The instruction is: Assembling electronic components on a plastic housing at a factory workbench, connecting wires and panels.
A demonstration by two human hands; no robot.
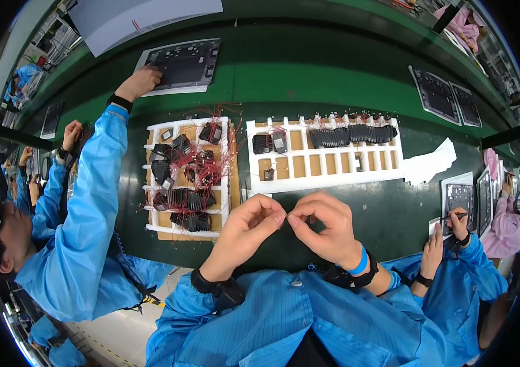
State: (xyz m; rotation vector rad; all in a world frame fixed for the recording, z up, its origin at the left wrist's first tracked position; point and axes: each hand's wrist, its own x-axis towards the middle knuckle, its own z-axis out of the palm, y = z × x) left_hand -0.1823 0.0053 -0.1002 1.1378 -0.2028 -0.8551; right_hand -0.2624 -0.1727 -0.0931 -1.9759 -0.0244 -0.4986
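My left hand [243, 231] and my right hand [328, 225] meet at the fingertips above the near edge of the green table. Thumb and forefinger of each are pinched together; whatever lies between them is too small to make out. Beyond my left hand sits a white foam tray [211, 233] on brown board, filled with small black parts [191, 221] and tangled thin red wires [208, 168]. Farther off, ahead of my right hand, is a second foam tray [327, 179]. A row of black parts [330, 137] stands in its far slots, and many nearer slots are bare.
At left, a co-worker's hand [141, 84] touches a dark flat panel [183, 66] at the back. White sheets [431, 162] lie right of the second tray. Another co-worker's hand [457, 223] holds a pen-like tool at right, over a panel. More panels [434, 95] lie at back right.
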